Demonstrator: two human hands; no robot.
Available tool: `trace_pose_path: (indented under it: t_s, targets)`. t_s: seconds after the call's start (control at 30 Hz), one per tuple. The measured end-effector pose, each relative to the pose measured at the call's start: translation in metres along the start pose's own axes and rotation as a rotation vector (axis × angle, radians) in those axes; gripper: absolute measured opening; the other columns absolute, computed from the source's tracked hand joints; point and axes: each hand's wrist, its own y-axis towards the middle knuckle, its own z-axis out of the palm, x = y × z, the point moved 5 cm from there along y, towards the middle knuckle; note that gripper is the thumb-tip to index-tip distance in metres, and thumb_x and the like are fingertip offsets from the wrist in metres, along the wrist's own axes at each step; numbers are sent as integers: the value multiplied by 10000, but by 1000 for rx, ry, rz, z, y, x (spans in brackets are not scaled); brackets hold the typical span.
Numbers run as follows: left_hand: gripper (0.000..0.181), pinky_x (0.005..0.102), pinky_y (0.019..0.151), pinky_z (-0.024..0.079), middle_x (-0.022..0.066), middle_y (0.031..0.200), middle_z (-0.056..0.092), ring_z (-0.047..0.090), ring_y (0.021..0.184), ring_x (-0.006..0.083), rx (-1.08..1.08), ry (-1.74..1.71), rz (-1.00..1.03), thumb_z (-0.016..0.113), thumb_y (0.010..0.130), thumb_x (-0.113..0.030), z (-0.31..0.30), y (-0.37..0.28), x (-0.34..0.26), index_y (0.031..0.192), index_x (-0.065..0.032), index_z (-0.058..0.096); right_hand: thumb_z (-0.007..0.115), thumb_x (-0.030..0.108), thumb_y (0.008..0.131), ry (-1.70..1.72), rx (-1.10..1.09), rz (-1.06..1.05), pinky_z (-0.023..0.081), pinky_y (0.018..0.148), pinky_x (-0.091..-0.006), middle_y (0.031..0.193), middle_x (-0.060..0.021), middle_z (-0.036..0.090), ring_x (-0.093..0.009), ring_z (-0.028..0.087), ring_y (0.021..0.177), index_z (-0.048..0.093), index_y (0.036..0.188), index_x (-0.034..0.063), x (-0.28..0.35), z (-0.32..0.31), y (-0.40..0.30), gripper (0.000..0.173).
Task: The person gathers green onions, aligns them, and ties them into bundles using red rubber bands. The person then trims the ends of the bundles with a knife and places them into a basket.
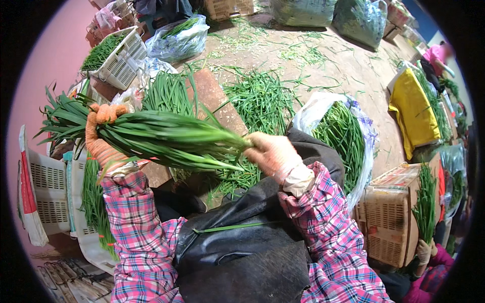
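Observation:
My left hand, in an orange knitted glove, grips a large bunch of long green leaves, likely garlic chives, near their leafy end. At the other end, my right hand in a similar glove closes around the gathered stalks. The bunch lies level across my front and is partly blurred. Beneath it, a pile of loose leaves covers the floor, beside a brown board with more leaves at its left. A black apron covers my lap, with a single leaf blade on it.
A plastic bag of green stalks stands at my right knee. White crates are at my left, another crate of greens beyond. A brown crate stands right, near a co-worker's gloved hand holding greens. Full bags stand ahead.

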Motion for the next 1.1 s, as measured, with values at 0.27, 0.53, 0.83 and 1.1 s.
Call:
trace_pose_path:
  t_s: [0.27, 0.53, 0.83, 1.1]
  targets:
    - [104, 303, 694, 371, -4, 650, 438, 402, 606, 147, 15, 7, 8, 578, 778, -6, 9, -3, -2, 870, -37, 541, 582, 92, 851, 517, -247, -162, 456, 800, -249, 916, -68, 655, -125, 593, 871, 632, 1015, 15, -3, -49, -5, 188]
    - [115, 298, 680, 327, -11, 630, 333, 329, 602, 130, 101, 33, -25, 559, 786, -2, 24, 0, 22, 886, -27, 507, 600, 358, 814, 432, 308, 86, 465, 714, -266, 820, -73, 646, -139, 588, 764, 643, 961, 12, 13, 2, 42, 379]
    - [145, 306, 727, 350, -10, 653, 384, 361, 621, 140, 54, 50, -24, 585, 776, -10, 6, 1, 23, 912, -16, 533, 637, 142, 808, 1479, -212, 137, 469, 646, -272, 804, -70, 590, -148, 546, 689, 583, 942, -8, -15, 5, 40, 208]
    - [90, 374, 822, 398, -14, 657, 417, 400, 642, 154, -148, 64, 16, 569, 803, -28, -19, 3, 8, 885, -43, 535, 582, 307, 792, 1165, -283, 273, 490, 665, -312, 885, -76, 631, -202, 613, 742, 533, 1097, -3, -48, -45, 6, 438]
